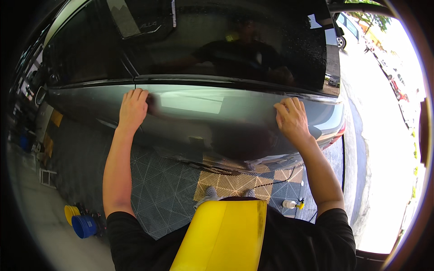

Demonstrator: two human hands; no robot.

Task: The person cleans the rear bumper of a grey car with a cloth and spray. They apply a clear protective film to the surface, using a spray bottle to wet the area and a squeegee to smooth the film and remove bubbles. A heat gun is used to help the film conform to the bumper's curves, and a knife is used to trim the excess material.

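A car's glossy grey side panel (190, 117) stretches in front of me beneath dark window glass (217, 49). My left hand (134, 108) is at the panel's upper edge, by a vertical door seam, with its fingers bent and drawn together. Farther right, my right hand (293, 118) is at the same upper edge, its fingers curled and thumb tucked in. Whatever thin thing the fingertips may pinch cannot be made out. Bright reflections lie on the panel between both hands.
Below me are grey and tan grid floor tiles (158, 194). A white spray bottle (291, 204) with a yellow head stands at right, near a dark cable (275, 182). Blue (84, 226) and yellow buckets (70, 213) are at left. A yellow panel (221, 235) covers the lower middle.
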